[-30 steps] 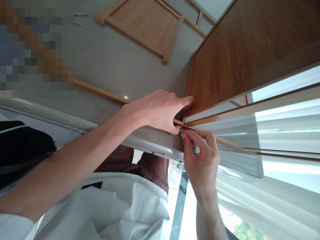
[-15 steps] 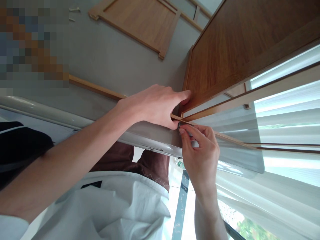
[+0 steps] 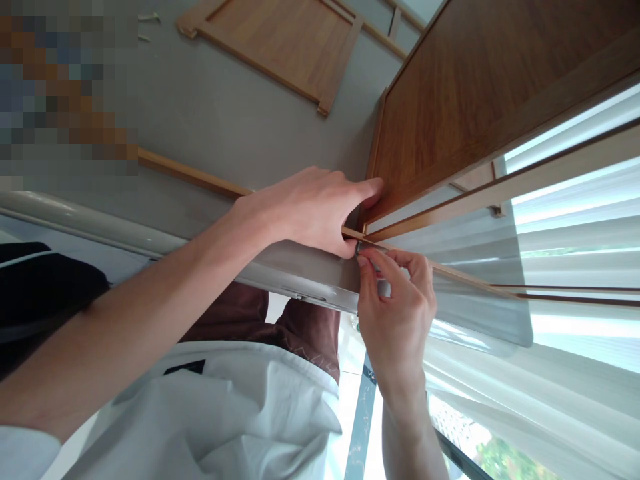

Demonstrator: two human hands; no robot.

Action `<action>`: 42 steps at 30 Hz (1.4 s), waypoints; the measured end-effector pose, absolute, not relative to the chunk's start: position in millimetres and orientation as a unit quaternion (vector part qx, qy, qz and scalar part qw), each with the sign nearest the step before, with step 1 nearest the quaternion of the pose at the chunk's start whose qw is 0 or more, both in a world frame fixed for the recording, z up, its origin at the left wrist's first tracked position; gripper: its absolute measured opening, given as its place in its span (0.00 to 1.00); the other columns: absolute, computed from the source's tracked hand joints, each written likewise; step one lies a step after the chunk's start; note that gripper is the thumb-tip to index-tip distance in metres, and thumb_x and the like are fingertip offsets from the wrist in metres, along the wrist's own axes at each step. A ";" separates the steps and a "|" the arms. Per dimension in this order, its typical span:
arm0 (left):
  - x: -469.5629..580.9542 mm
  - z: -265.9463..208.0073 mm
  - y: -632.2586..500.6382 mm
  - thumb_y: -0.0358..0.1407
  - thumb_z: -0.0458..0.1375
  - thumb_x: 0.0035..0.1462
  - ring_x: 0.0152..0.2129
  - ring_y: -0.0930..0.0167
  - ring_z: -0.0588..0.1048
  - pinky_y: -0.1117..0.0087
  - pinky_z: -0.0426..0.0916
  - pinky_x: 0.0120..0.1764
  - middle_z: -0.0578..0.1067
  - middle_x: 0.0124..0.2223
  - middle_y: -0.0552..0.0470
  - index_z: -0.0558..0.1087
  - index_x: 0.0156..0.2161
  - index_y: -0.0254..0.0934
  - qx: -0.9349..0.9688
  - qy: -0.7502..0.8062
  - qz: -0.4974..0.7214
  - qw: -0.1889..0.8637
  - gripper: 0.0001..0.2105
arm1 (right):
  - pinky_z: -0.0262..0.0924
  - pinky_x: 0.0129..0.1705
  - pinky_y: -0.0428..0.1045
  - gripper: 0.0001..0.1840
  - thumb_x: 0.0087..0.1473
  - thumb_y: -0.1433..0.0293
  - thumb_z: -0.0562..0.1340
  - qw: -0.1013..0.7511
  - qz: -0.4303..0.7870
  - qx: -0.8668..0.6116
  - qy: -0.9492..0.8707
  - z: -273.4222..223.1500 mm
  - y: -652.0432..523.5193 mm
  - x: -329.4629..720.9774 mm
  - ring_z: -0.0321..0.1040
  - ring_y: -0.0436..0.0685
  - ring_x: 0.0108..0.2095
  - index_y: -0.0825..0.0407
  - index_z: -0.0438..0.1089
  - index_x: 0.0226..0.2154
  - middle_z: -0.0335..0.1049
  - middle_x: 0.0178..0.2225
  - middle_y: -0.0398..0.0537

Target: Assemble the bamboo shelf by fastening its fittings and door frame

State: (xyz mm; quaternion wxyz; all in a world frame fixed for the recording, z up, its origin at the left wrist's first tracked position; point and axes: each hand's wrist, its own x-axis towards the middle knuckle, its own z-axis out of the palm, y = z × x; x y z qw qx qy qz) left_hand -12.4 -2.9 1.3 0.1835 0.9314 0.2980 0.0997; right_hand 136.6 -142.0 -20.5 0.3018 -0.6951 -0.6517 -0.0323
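Left hand (image 3: 320,207): over the near side of the worktop (image 3: 230,120), bent around the wooden rail (image 3: 190,172), thumb on the near side, one fingertip against the standing panel (image 3: 480,93).
Right hand (image 3: 400,293): thumb and forefinger pinching a small dark piece (image 3: 359,249) just beside the left thumb; the fingers hide most of it, so what it is cannot be told. The other fingers are curled in.
Rail: roughly alongside the worktop's near edge, set in from it, passing under the left hand to the corner where it meets the standing panel.
Standing panel: brown wood, upright at the right part of the worktop, its lower corner near the fingers of the left hand.
Bars: a pale wooden bar (image 3: 550,172) slants away to the right from that corner.
Flat panel (image 3: 280,47): lighter wood within a frame, lying toward the worktop's far side, well apart from the hands.
Small bits: two pale scraps (image 3: 149,17) to the left of the flat panel.
Near edge: below it show a white shirt (image 3: 240,407), dark red trousers (image 3: 310,333) and, at the left, something black (image 3: 45,287).
Right side: a sheer white curtain (image 3: 575,387), greenery (image 3: 505,460) outside at the bottom.
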 end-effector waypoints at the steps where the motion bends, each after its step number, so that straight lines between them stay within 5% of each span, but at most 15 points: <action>1: -12.7 1.7 -3.2 0.45 0.59 0.55 0.30 0.65 0.75 0.66 0.66 0.39 0.79 0.36 0.49 0.66 0.55 0.38 0.931 0.297 0.101 0.185 0.24 | 0.66 0.42 0.52 0.09 0.63 0.71 0.62 0.303 -0.030 -0.698 -0.648 -20.3 -142.0 135.2 0.66 0.53 0.36 0.48 0.79 0.41 0.68 0.39 0.48; 16: -7.8 -5.7 -2.7 0.46 0.60 0.53 0.28 0.64 0.77 0.65 0.68 0.38 0.75 0.31 0.54 0.67 0.52 0.38 0.928 0.317 0.110 0.163 0.24 | 0.67 0.43 0.51 0.08 0.61 0.71 0.65 0.377 -0.003 -0.689 -0.620 -33.7 -144.0 138.9 0.69 0.54 0.41 0.47 0.80 0.42 0.70 0.38 0.47; 42: -8.0 -3.9 -2.6 0.46 0.60 0.52 0.28 0.64 0.77 0.65 0.68 0.38 0.75 0.30 0.54 0.67 0.52 0.39 0.926 0.326 0.098 0.162 0.23 | 0.67 0.49 0.54 0.08 0.57 0.72 0.69 0.366 -0.101 -0.677 -0.630 -40.3 -141.9 142.9 0.69 0.55 0.44 0.48 0.78 0.41 0.73 0.42 0.48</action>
